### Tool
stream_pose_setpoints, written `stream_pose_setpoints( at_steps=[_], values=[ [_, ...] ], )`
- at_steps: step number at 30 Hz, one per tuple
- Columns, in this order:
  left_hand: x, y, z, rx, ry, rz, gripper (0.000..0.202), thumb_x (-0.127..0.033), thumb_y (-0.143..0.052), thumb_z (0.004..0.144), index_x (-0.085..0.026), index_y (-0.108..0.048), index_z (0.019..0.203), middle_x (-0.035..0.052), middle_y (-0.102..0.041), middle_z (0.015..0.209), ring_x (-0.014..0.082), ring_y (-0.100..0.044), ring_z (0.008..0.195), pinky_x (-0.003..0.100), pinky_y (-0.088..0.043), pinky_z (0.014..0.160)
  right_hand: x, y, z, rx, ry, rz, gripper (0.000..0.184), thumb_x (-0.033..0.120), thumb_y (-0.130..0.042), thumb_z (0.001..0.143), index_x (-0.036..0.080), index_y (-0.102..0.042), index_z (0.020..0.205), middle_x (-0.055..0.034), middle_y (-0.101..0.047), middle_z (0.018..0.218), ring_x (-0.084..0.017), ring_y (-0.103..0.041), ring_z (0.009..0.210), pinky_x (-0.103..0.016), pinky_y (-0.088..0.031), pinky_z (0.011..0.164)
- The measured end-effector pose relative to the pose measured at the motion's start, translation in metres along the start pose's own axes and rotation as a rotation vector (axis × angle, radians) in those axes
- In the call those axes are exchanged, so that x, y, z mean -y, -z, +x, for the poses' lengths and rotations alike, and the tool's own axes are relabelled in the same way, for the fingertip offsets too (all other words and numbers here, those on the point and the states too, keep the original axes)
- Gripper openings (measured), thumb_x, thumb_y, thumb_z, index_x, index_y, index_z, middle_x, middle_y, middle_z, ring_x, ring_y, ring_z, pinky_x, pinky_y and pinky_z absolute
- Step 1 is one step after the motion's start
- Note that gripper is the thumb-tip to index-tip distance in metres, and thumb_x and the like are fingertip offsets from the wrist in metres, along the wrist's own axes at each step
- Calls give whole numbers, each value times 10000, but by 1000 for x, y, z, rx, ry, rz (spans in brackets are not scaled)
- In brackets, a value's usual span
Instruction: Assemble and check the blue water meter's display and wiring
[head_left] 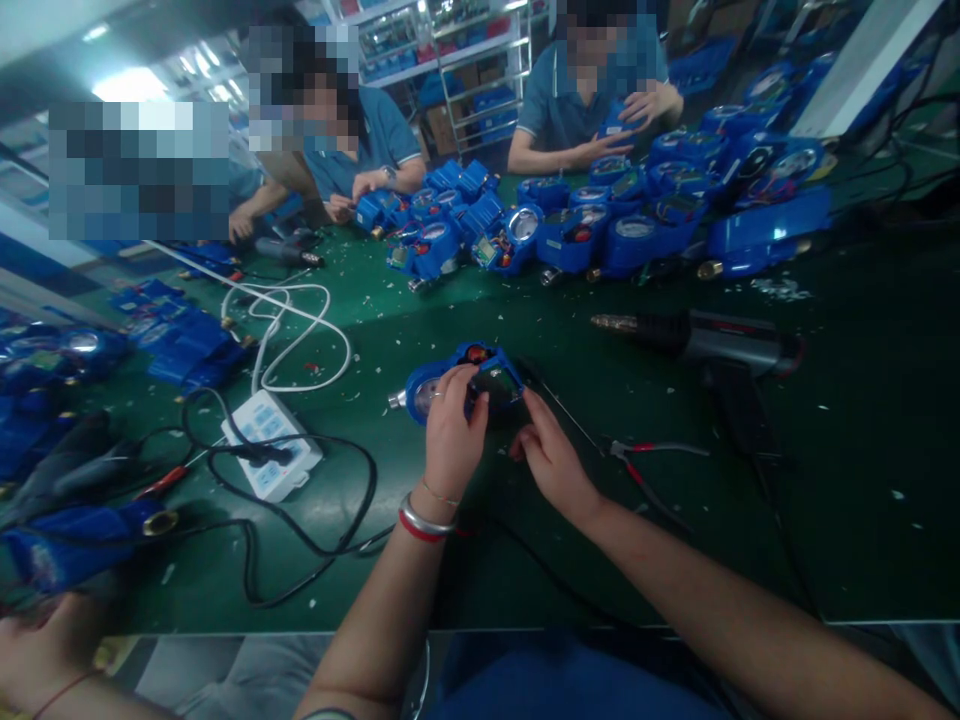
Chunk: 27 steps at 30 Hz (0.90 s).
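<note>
A: While the left hand (454, 430) curls its fingers over the top of the blue meter housing (461, 380), it has a firm hold on it, right in the middle of the green tabletop (862, 480).

B: And the right hand (551, 455)?

A: Half closed, fingertips pressed at the housing's near edge; whether it pinches anything small, I cannot tell.

B: What's lying around them?

A: Red-handled pliers (649, 462) just right of that hand, a heat gun (712, 340) beyond them, a white power strip (271, 443) with black cables to the left.

B: The far side looks busy.

A: A heap of blue housings (600, 225), and two co-workers in blue shirts, each handling one.
</note>
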<state>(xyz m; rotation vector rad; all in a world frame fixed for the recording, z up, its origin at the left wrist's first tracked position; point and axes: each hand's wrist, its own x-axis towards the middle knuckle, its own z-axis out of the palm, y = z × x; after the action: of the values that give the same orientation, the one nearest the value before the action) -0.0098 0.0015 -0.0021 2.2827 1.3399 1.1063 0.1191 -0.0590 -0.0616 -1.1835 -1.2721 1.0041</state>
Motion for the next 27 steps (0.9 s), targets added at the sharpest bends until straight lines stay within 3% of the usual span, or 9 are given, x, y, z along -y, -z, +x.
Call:
stream_pose_setpoints(
  at_steps=[4, 8, 14, 18, 22, 27],
  values=[
    [3, 4, 0, -47, 108, -103, 406, -209, -565, 813, -225, -477, 1209, 80, -563, 1134, 221, -536, 1037, 385, -412, 923, 10, 0, -2, 46, 68, -13, 596, 136, -318, 889, 304, -177, 1443, -61, -132, 1505, -114, -591, 774, -321, -548, 731],
    [2, 11, 3, -1, 31, -66, 552, -168, -562, 809, -265, -390, 1325, 77, -547, 1178, 219, -515, 1058, 391, -392, 941, 14, 1, -1, 78, 162, -5, 590, 114, -315, 891, 307, -199, 1436, -39, -140, 1502, -155, -572, 988, -341, -532, 824],
    [2, 17, 5, 44, -61, 40, 408, -144, -556, 813, -255, -509, 1203, 63, -570, 1118, 213, -517, 1032, 386, -416, 911, 17, 3, -1, 69, 244, -113, 592, 87, -309, 880, 287, -228, 1431, -25, -203, 1486, -182, -475, 1172, -384, -425, 999],
    [2, 16, 7, 81, -96, 52, 398, -156, -527, 835, -258, -511, 1220, 64, -569, 1094, 202, -530, 1015, 372, -434, 899, 12, 0, -3, 8, 214, -133, 609, 98, -391, 853, 258, -248, 1423, -60, -249, 1459, -193, -463, 1182, -379, -423, 1000],
    [0, 17, 11, 195, -148, 40, 440, -141, -483, 855, -252, -459, 1280, 74, -552, 1184, 200, -516, 1089, 367, -417, 945, 5, -5, -3, -35, 133, -57, 649, 150, -477, 842, 243, -212, 1428, -102, -402, 1325, -186, -532, 1074, -374, -459, 954],
    [1, 24, 17, 323, -187, 58, 486, -118, -479, 846, -246, -422, 1311, 76, -551, 1230, 207, -505, 1136, 380, -404, 970, 5, -3, 0, -6, 108, -19, 510, 225, -446, 893, 236, -321, 1387, -105, -445, 1244, -169, -567, 979, -352, -478, 912]
  ],
)
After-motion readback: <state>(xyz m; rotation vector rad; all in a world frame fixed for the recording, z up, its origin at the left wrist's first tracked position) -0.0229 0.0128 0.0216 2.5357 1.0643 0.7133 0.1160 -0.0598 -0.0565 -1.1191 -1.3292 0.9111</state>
